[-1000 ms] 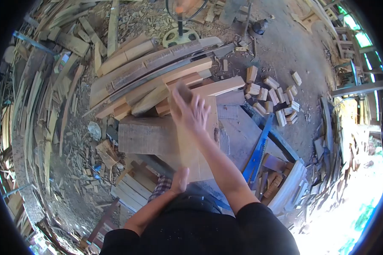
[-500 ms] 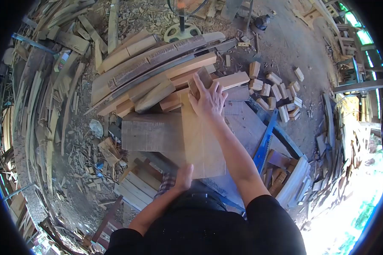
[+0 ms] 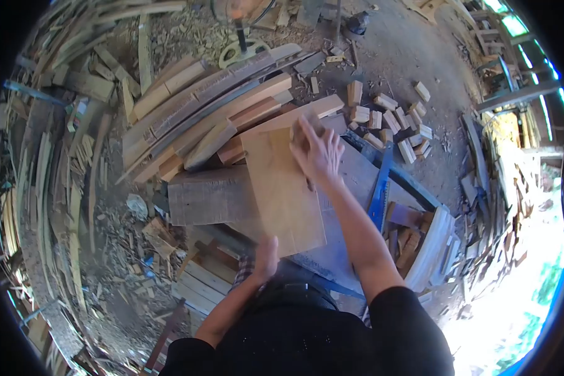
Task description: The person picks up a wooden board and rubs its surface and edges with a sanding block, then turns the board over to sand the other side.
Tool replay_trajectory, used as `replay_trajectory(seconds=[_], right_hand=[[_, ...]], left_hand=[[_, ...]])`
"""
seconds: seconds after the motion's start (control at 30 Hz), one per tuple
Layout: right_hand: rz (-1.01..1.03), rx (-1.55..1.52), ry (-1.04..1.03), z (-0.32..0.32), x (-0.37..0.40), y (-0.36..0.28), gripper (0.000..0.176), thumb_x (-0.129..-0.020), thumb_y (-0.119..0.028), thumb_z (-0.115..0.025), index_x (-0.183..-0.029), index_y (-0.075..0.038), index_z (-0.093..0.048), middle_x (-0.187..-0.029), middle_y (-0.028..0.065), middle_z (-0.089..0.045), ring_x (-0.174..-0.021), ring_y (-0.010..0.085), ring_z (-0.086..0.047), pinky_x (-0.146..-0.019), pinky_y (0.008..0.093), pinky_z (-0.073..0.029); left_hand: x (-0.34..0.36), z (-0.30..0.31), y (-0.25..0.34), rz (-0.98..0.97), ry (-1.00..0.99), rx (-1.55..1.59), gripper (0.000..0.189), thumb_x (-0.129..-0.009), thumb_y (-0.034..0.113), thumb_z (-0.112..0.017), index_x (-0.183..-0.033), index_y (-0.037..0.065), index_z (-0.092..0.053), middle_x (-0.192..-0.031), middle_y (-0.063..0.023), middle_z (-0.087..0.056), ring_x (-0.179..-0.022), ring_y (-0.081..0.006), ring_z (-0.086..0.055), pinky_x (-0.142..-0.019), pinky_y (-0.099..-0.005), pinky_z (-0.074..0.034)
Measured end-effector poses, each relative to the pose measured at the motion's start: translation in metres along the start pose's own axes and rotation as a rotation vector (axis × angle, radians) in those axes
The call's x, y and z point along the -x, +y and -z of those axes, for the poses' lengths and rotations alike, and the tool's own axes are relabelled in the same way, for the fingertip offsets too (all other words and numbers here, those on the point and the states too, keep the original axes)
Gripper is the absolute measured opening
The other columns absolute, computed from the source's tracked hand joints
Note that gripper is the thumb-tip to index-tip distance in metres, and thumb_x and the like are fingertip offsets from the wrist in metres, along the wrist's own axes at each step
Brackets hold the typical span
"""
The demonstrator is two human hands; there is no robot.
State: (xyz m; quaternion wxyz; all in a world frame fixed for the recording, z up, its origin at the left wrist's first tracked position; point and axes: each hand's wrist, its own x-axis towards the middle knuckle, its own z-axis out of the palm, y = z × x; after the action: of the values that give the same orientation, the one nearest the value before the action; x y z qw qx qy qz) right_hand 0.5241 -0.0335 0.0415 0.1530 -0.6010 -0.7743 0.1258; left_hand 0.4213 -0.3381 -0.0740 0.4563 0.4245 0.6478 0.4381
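Observation:
A pale wooden board (image 3: pixel 282 188) lies lengthwise in front of me on a thick grey slab (image 3: pixel 203 202). My right hand (image 3: pixel 318 153) is stretched out over the board's far right edge, fingers spread over a small brown block (image 3: pixel 311 123) that it presses down; motion blur hides the block's outline. My left hand (image 3: pixel 266 257) rests against the board's near edge with the thumb up, holding it in place. Both forearms are bare below black sleeves.
Long planks (image 3: pixel 213 103) are stacked beyond the board. Several short wood blocks (image 3: pixel 395 122) lie on the dirt at the right. A blue saw (image 3: pixel 379 194) leans beside the bench, near a pile of white slats (image 3: pixel 429 250). A fan base (image 3: pixel 238 53) stands farther back, amid scrap wood.
My right hand with the block slid away along the board to its far end, then came slightly back toward the right edge. The left hand stayed at the near edge.

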Motion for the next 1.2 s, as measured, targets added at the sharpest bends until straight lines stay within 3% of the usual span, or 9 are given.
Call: replay_trajectory(seconds=[0.17,0.27,0.33,0.43,0.67,0.77,0.87,0.93,1.2], right_hand=[[-0.300,0.037,-0.005,0.039,-0.005,0.046,0.073,-0.084,-0.055,-0.067,-0.151,-0.045,-0.040,-0.126,0.0246,-0.050,-0.123,0.0439,-0.047,-0.101,0.0570,-0.037],[-0.435,-0.381,-0.052,0.042,0.065,0.117,0.076,-0.086,-0.054,-0.067,-0.154,-0.033,-0.040,-0.134,0.0242,-0.053,-0.126,0.0414,-0.050,-0.108,0.0484,-0.037],[-0.526,-0.767,-0.033,0.046,0.125,0.142,0.075,-0.090,-0.044,-0.069,-0.155,-0.021,-0.040,-0.137,0.0182,-0.057,-0.122,0.0311,-0.055,-0.106,0.0391,-0.041],[-0.706,-1.159,0.038,0.042,0.210,0.162,0.069,-0.094,-0.026,-0.068,-0.155,-0.011,-0.039,-0.134,0.0088,-0.058,-0.114,0.0167,-0.058,-0.098,0.0302,-0.046],[-0.838,-1.381,0.032,0.076,0.304,0.145,0.066,-0.098,-0.024,-0.063,-0.157,-0.013,-0.035,-0.137,0.0093,-0.056,-0.113,0.0181,-0.059,-0.094,0.0319,-0.050],[-0.740,-1.466,0.035,0.074,0.323,0.153,0.067,-0.099,-0.019,-0.060,-0.159,-0.012,-0.032,-0.143,0.0090,-0.051,-0.117,0.0196,-0.058,-0.096,0.0328,-0.050],[-0.684,-1.470,0.041,0.083,0.328,0.152,0.068,-0.098,-0.018,-0.060,-0.159,-0.010,-0.031,-0.151,0.0099,-0.045,-0.124,0.0210,-0.055,-0.102,0.0327,-0.047],[-0.663,-1.463,0.008,0.087,0.327,0.152,0.069,-0.098,-0.018,-0.060,-0.159,-0.009,-0.030,-0.157,0.0109,-0.040,-0.130,0.0219,-0.051,-0.106,0.0324,-0.044],[-0.618,-1.435,-0.023,0.086,0.312,0.145,0.068,-0.096,-0.021,-0.065,-0.157,-0.014,-0.035,-0.132,0.0095,-0.058,-0.113,0.0177,-0.059,-0.099,0.0309,-0.047]], left_hand=[[-0.006,0.003,-0.021,-0.031,-0.057,-0.058,0.043,-0.109,0.039,-0.044,-0.126,0.001,-0.052,-0.098,-0.0093,-0.063,-0.073,-0.0123,-0.063,-0.056,-0.0248,-0.052],[-0.010,0.002,0.059,0.011,0.292,-0.126,0.050,-0.102,0.037,-0.060,-0.136,0.003,-0.046,-0.122,-0.0153,-0.057,-0.103,-0.0238,-0.062,-0.086,-0.0381,-0.053],[-0.006,0.010,0.118,-0.294,0.265,-0.689,0.076,-0.091,0.037,-0.073,-0.149,0.008,-0.034,-0.145,-0.0198,-0.041,-0.133,-0.0381,-0.043,-0.111,-0.0555,-0.031],[-0.005,-0.014,0.130,-0.436,-0.134,-0.802,0.092,-0.084,0.036,-0.077,-0.157,0.012,-0.027,-0.156,-0.0210,-0.030,-0.145,-0.0473,-0.023,-0.117,-0.0642,-0.013],[-0.021,-0.035,0.085,-0.694,0.050,-1.280,0.079,-0.088,0.022,-0.072,-0.156,0.016,-0.035,-0.158,-0.0220,-0.032,-0.143,-0.0498,-0.032,-0.113,-0.0676,-0.025],[-0.009,-0.015,0.119,-0.640,0.018,-1.050,0.078,-0.089,0.015,-0.071,-0.157,0.010,-0.033,-0.161,-0.0233,-0.025,-0.149,-0.0473,-0.022,-0.118,-0.0613,-0.022],[0.000,0.012,0.153,-0.584,0.216,-0.640,0.066,-0.095,0.012,-0.066,-0.153,0.002,-0.035,-0.152,-0.0249,-0.039,-0.141,-0.0419,-0.040,-0.116,-0.0480,-0.034],[0.009,0.026,0.170,-0.265,0.388,-0.229,0.053,-0.097,0.011,-0.061,-0.145,-0.003,-0.046,-0.149,-0.0246,-0.047,-0.138,-0.0363,-0.046,-0.112,-0.0420,-0.037],[0.014,0.078,0.123,-0.176,0.644,0.353,0.051,-0.094,0.005,-0.066,-0.141,0.001,-0.046,-0.134,-0.0133,-0.058,-0.121,-0.0221,-0.057,-0.103,-0.0375,-0.046]])
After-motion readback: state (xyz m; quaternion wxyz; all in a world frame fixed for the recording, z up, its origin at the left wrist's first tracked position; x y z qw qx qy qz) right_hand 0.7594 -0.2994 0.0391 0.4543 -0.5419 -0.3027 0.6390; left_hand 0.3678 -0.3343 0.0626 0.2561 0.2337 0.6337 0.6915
